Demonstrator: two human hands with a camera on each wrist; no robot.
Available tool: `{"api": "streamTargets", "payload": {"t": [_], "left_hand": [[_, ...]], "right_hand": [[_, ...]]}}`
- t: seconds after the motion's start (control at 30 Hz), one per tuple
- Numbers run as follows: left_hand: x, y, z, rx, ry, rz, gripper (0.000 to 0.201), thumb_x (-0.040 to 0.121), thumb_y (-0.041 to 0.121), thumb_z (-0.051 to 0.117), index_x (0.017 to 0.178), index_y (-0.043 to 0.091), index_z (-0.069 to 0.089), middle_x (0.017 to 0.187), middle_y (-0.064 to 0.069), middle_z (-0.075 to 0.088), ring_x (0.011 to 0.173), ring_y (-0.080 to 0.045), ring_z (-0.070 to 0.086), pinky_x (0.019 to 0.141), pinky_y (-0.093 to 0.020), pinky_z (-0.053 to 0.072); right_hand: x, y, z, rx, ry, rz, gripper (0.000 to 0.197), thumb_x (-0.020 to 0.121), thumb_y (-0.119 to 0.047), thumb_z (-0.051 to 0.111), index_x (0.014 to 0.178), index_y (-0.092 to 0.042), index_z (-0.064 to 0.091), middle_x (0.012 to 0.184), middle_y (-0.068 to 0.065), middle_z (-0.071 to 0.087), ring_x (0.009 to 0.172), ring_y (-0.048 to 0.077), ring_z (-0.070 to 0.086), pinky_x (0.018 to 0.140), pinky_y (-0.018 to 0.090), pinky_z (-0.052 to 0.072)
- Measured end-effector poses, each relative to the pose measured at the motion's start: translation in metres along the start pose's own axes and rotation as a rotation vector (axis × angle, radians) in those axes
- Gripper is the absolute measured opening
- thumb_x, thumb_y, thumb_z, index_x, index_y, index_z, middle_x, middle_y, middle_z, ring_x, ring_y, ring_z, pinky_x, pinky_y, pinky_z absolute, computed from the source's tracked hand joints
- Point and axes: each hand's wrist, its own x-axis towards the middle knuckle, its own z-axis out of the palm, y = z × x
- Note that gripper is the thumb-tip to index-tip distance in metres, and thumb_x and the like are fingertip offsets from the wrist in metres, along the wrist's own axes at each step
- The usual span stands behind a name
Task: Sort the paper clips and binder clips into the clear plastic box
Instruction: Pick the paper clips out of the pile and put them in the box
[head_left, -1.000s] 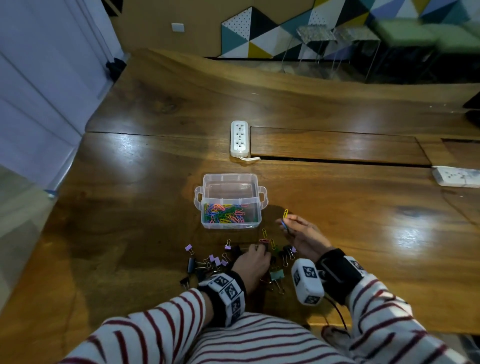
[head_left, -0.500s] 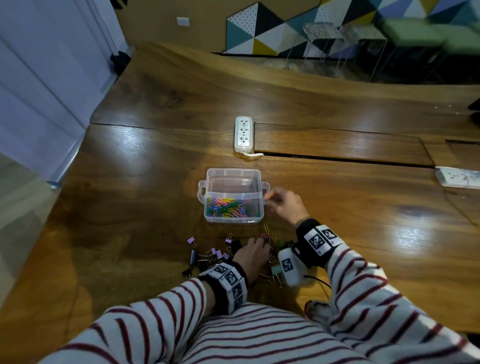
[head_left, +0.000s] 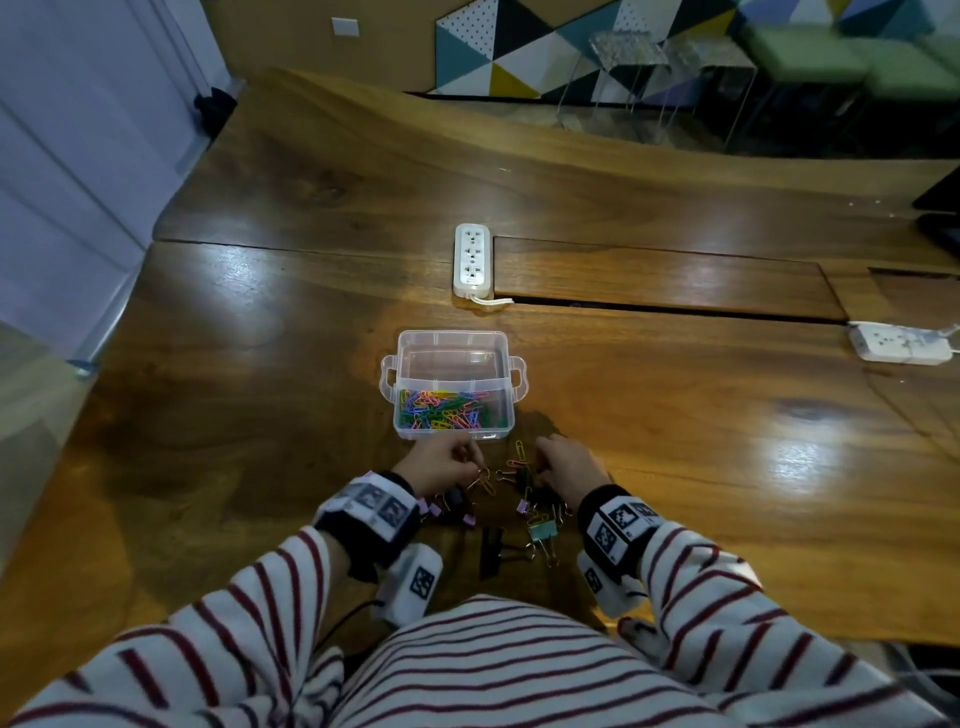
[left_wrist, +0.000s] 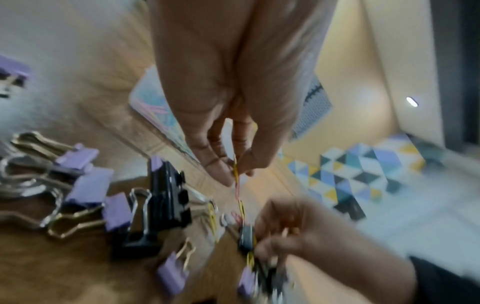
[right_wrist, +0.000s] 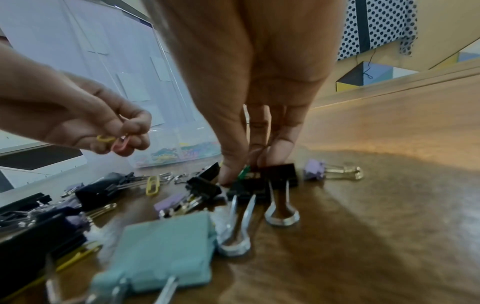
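Note:
The clear plastic box stands mid-table, with coloured paper clips in its near compartment and the far one bare. In front of it lies a pile of binder clips: a teal one, black ones and purple ones. My left hand hovers over the pile and pinches a yellow and a pink paper clip. Beside it, my right hand reaches down into the pile, thumb and fingertips closing on a green paper clip among black binder clips.
A white power strip lies beyond the box, beside a long slot in the wooden table. A second strip sits at the far right. Loose paper clips lie between pile and box. Stools stand past the table's far edge.
My right hand has come back from the box's right side to the pile. My left hand has risen off the pile with paper clips pinched in it.

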Motion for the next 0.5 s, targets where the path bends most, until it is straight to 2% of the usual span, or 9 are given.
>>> {"api": "streamTargets", "payload": {"t": [0.1,0.2,0.3,0.4,0.5], "left_hand": [[-0.004,-0.004,-0.018,-0.252,-0.047,-0.050,0.013,0.087,0.003,0.053,0.082,0.015,0.057,0.084,0.001,0.061,0.081,-0.009,0.060,0.066,-0.016,0.048],[-0.007,-0.001,-0.029,-0.290,-0.035,-0.037,0.016,0.088,0.001,0.051,0.084,0.014,0.058,0.087,0.000,0.063,0.083,-0.009,0.060,0.069,-0.017,0.049],[-0.006,0.006,-0.037,-0.143,0.034,0.015,0.009,0.087,0.006,0.055,0.090,0.012,0.061,0.088,0.003,0.061,0.084,-0.009,0.058,0.064,-0.012,0.049],[0.002,0.010,-0.046,0.019,0.122,0.075,0.010,0.086,0.006,0.057,0.091,0.012,0.063,0.098,-0.004,0.063,0.097,-0.018,0.059,0.082,-0.025,0.049],[0.010,0.008,-0.053,0.259,0.184,0.082,0.014,0.086,0.003,0.056,0.098,0.005,0.064,0.107,-0.008,0.063,0.103,-0.017,0.057,0.085,-0.023,0.042]], "right_hand": [[-0.004,-0.005,0.003,0.020,0.039,-0.004,0.017,0.085,-0.011,0.058,0.102,-0.010,0.057,0.105,0.008,0.062,0.099,0.023,0.057,0.090,0.034,0.049],[-0.005,-0.012,0.003,0.043,0.067,0.002,0.009,0.087,-0.006,0.052,0.093,-0.007,0.058,0.098,0.011,0.064,0.094,0.025,0.058,0.084,0.034,0.049],[-0.003,-0.010,0.000,0.095,0.030,0.015,0.009,0.085,-0.003,0.053,0.091,-0.007,0.059,0.097,0.011,0.065,0.094,0.025,0.059,0.084,0.035,0.050],[-0.004,-0.005,-0.006,0.147,-0.021,0.000,0.009,0.083,-0.007,0.060,0.092,-0.008,0.061,0.099,0.010,0.066,0.096,0.023,0.060,0.087,0.033,0.051],[-0.005,-0.003,-0.017,0.205,0.019,-0.009,0.010,0.083,-0.008,0.061,0.093,-0.009,0.062,0.102,0.010,0.066,0.098,0.023,0.060,0.085,0.031,0.050]]}}
